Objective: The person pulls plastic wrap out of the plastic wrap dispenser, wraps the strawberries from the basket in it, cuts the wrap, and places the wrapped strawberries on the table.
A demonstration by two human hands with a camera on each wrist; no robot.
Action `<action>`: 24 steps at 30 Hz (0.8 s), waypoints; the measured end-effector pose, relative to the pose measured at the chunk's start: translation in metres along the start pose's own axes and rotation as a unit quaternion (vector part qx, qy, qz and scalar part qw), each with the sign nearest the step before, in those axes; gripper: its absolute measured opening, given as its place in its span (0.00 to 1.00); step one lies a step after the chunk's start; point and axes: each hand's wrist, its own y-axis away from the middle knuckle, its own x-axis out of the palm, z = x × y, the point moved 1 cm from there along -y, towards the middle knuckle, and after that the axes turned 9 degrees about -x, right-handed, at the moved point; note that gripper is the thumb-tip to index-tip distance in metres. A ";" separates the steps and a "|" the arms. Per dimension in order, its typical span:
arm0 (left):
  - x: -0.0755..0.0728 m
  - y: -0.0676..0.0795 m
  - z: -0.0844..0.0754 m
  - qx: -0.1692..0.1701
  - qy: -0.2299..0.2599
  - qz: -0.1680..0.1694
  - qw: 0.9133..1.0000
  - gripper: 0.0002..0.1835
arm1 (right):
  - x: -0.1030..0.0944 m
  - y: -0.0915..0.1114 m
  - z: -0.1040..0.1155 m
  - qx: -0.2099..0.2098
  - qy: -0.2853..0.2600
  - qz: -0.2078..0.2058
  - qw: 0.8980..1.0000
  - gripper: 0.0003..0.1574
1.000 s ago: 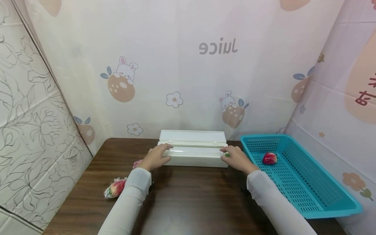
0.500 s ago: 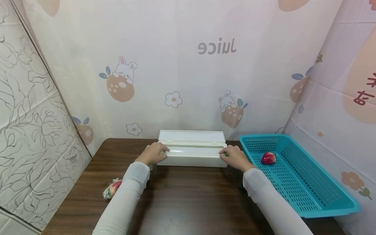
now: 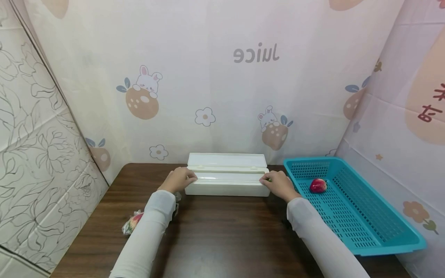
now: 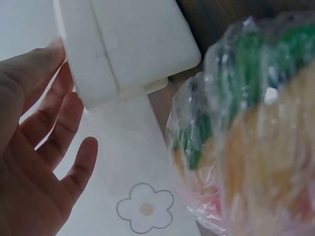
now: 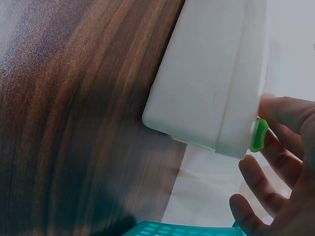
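A long white cling film dispenser [image 3: 226,189] stands at the back of the table with its lid [image 3: 227,160] raised against the wall cloth. My left hand [image 3: 177,180] is at its left end, thumb and fingertip pinching at the top front edge. At the other end my right hand [image 3: 278,183] pinches the same edge. A glossy sheet of cling film [image 3: 227,177] spans the top between them; at the fingertips it barely shows. The green slider [image 5: 259,135] sits by my right fingers. In the left wrist view, film-wrapped fruits [image 4: 268,147] fill the right side.
On the right stands a turquoise basket [image 3: 373,247] with a red fruit [image 3: 318,185] inside. A film-wrapped fruit [image 3: 132,222] lies on the dark wooden table [image 3: 222,239], partly behind my left sleeve. Patterned cloth [image 3: 208,77] encloses the back and sides.
My left hand has moved slightly left, and its thumb and fingers have closed together at the edge. My right fingers have also come together. A pink fruit beside the left hand is now hidden.
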 end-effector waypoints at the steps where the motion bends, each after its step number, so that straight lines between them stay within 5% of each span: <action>1: 0.000 0.000 0.000 -0.001 0.002 -0.002 1.000 0.07 | 0.000 -0.001 0.000 0.001 0.003 -0.003 1.000 0.12; 15: 0.010 -0.002 0.005 0.001 0.018 -0.038 0.999 0.08 | 0.004 -0.001 0.006 0.002 0.028 -0.023 0.999 0.13; 24: 0.012 -0.003 0.005 -0.003 0.051 -0.042 0.998 0.08 | 0.003 -0.001 0.003 0.001 -0.003 -0.031 1.000 0.15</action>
